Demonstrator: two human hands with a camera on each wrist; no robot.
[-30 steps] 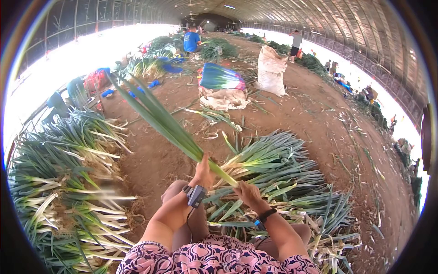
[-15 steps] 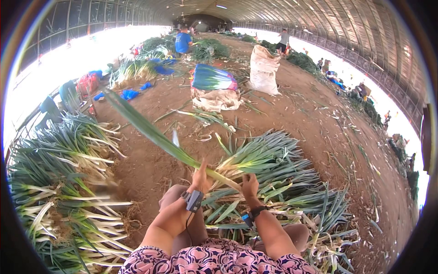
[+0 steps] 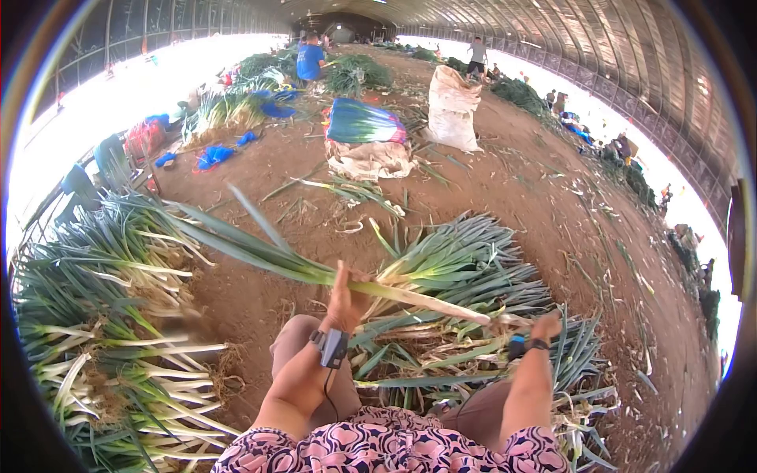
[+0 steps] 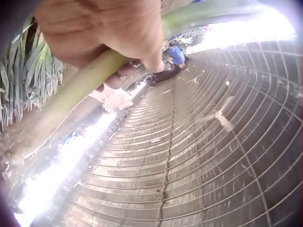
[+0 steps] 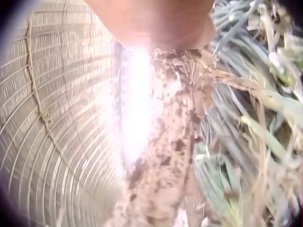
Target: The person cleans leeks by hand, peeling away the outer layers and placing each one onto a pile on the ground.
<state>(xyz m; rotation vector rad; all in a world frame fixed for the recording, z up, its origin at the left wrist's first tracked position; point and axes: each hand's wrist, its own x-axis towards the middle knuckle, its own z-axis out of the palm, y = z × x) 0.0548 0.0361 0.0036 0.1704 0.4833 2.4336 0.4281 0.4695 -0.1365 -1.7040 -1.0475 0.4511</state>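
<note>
A long leek (image 3: 426,301) lies slantwise in front of the body, its green leaves to the far left and its pale root end to the right. My left hand (image 3: 347,299) grips it around the stalk; in the left wrist view the fingers (image 4: 125,71) curl around the pale green shaft. My right hand (image 3: 546,323) is just beyond the root end, low over the leek pile. A thin, pale strip of outer skin (image 3: 511,319) runs from the root end to its curled fingers. The right wrist view shows this hand only as a blur at the top.
A pile of leeks (image 3: 481,268) lies under the hands, with torn leaves near the right knee. Another pile with roots (image 3: 126,315) spreads along the left. Ahead stand a wrapped leek bundle (image 3: 367,126) and a white sack (image 3: 454,110). A person in blue (image 3: 310,61) sits farther back.
My right hand has moved from the leek's lower shaft out to the right, past its root end. The leek has tilted flatter, its leaves lower on the left. My left hand keeps its grip.
</note>
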